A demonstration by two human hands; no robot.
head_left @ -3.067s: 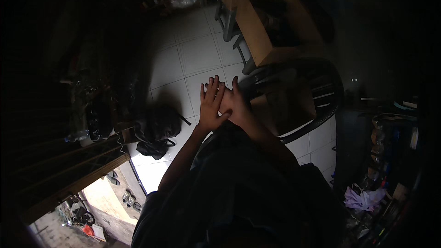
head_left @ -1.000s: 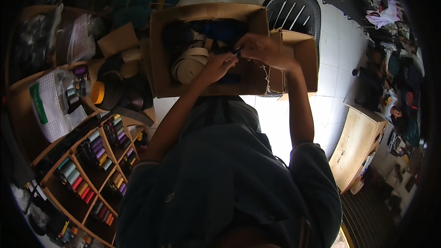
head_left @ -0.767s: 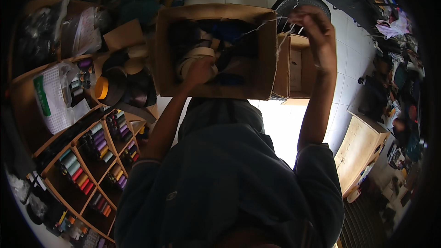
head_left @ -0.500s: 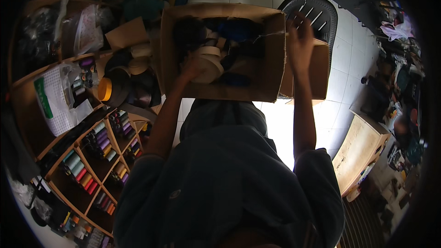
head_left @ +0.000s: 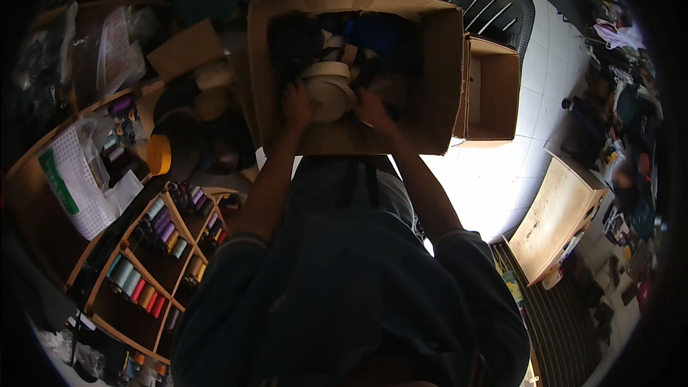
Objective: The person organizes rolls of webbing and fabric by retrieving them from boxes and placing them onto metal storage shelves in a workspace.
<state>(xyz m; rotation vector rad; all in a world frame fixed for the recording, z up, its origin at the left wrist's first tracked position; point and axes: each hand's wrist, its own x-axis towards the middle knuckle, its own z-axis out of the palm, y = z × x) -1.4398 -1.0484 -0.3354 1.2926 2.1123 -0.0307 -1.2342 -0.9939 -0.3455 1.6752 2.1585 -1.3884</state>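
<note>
A large open cardboard box (head_left: 401, 145) stands in front of me. Inside it lies a flat, wound roll of cream webbing tape (head_left: 331, 102), with a second cream roll (head_left: 326, 70) just behind. My left hand (head_left: 297, 105) reaches in and grips the front roll at its left edge. At the opposite edge of that roll, my right hand (head_left: 372, 110) has its fingers curled against the rim. Dark items and a blue bundle (head_left: 373, 32) fill the back of the box, dim and hard to make out.
To the right stand a smaller cardboard box (head_left: 494, 97) and a black slatted chair (head_left: 494, 11). Wooden shelves on the left hold several thread spools (head_left: 136, 283). A yellow-edged roll (head_left: 159, 155) sits left of the box. A wooden cabinet (head_left: 552, 222) is at right.
My right hand has come down from above the box's right edge, into the box beside the cream roll. My left hand stays at the roll's left side. The view has shifted slightly.
</note>
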